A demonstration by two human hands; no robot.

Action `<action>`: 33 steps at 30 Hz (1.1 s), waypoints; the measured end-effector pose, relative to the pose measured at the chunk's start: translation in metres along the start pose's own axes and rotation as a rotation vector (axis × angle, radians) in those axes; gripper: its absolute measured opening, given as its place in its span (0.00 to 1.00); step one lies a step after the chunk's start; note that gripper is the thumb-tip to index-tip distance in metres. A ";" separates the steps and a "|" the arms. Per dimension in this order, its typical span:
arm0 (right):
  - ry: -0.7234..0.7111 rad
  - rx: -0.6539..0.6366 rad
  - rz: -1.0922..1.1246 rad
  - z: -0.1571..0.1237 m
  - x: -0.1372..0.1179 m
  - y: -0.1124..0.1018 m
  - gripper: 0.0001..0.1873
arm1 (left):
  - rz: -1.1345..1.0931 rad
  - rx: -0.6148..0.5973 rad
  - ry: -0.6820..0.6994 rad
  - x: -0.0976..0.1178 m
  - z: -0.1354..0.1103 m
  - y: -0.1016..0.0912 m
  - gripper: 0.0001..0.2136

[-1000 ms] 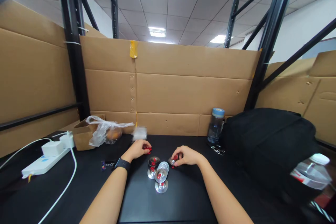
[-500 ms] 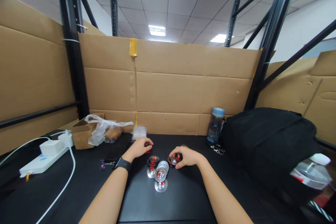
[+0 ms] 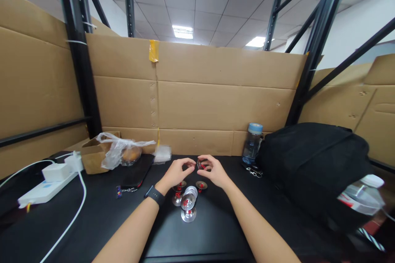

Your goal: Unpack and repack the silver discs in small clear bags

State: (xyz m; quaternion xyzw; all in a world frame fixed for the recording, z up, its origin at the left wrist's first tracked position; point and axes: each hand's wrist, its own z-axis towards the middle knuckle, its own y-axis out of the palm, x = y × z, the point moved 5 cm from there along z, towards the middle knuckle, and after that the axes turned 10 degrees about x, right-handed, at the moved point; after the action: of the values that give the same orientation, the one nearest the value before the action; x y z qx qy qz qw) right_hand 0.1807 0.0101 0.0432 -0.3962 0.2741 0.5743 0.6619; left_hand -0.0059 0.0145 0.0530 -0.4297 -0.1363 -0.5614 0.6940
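My right hand (image 3: 212, 169) pinches a small silvery finger cymbal (image 3: 199, 165) with some red on it, tilted on edge above the black table. Facing it, my left hand (image 3: 179, 171) has its thumb and fingers curved apart, tips close to that cymbal; nothing clearly shows between them. Below the hands lies a loose cluster of finger cymbals (image 3: 188, 201) with red at their centres, some overlapping. One cymbal (image 3: 201, 185) sits under my right hand, and another (image 3: 180, 186) is partly covered by my left hand. A dark watch (image 3: 154, 195) is on my left wrist.
At left are a power strip (image 3: 49, 189) with white cables, a cardboard box (image 3: 92, 159), a tied plastic bag (image 3: 119, 152) and a black phone-like item (image 3: 137, 172). A water bottle (image 3: 252, 144), keys (image 3: 254, 172) and a black backpack (image 3: 311, 172) stand right. Cardboard walls (image 3: 197, 102) enclose the table.
Both hands have moved inward and away from me, so their fingertips now face each other. My right hand has raised a cymbal, leaving another on the table below it.
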 end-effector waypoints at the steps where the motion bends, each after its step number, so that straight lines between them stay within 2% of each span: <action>1: -0.002 -0.006 0.023 -0.001 -0.002 0.005 0.29 | -0.020 0.014 -0.001 0.002 -0.001 0.003 0.10; 4: 0.000 -0.039 0.033 -0.005 -0.005 0.015 0.29 | -0.029 0.046 0.002 0.004 -0.003 0.009 0.07; 7: 0.001 -0.076 0.014 -0.007 -0.002 0.016 0.31 | 0.064 0.030 0.052 0.005 -0.003 0.011 0.06; 10: -0.048 -0.083 -0.077 -0.004 0.003 0.009 0.29 | 0.214 0.012 0.101 0.000 0.000 0.002 0.06; 13: -0.087 -0.007 -0.276 0.003 0.012 -0.013 0.25 | 0.344 0.019 0.055 -0.021 0.002 -0.023 0.08; 15: -0.082 0.048 -0.460 0.007 0.020 -0.033 0.20 | 0.473 -0.038 -0.013 -0.042 0.001 -0.041 0.07; 18: 0.022 0.070 -0.668 0.010 0.036 -0.061 0.20 | 0.678 -0.081 -0.119 -0.070 -0.004 -0.064 0.06; 21: 0.148 0.037 -0.720 0.008 0.052 -0.075 0.23 | 0.701 -0.144 -0.191 -0.084 -0.008 -0.067 0.05; 27: 0.220 -0.034 -0.678 0.005 0.062 -0.074 0.19 | 0.647 -0.164 -0.117 -0.074 -0.005 -0.058 0.07; 30: 0.117 -0.074 -0.700 0.005 0.047 -0.067 0.20 | 0.581 -0.122 -0.058 -0.065 -0.002 -0.054 0.08; 33: 0.003 -0.276 -0.558 -0.001 0.027 -0.045 0.28 | 0.473 -0.072 -0.002 -0.053 0.001 -0.047 0.10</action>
State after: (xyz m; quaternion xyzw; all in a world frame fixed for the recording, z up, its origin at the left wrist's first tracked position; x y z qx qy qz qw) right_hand 0.2299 0.0229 0.0304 -0.5432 0.0753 0.4015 0.7335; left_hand -0.0657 0.0502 0.0383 -0.4748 -0.0126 -0.3873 0.7902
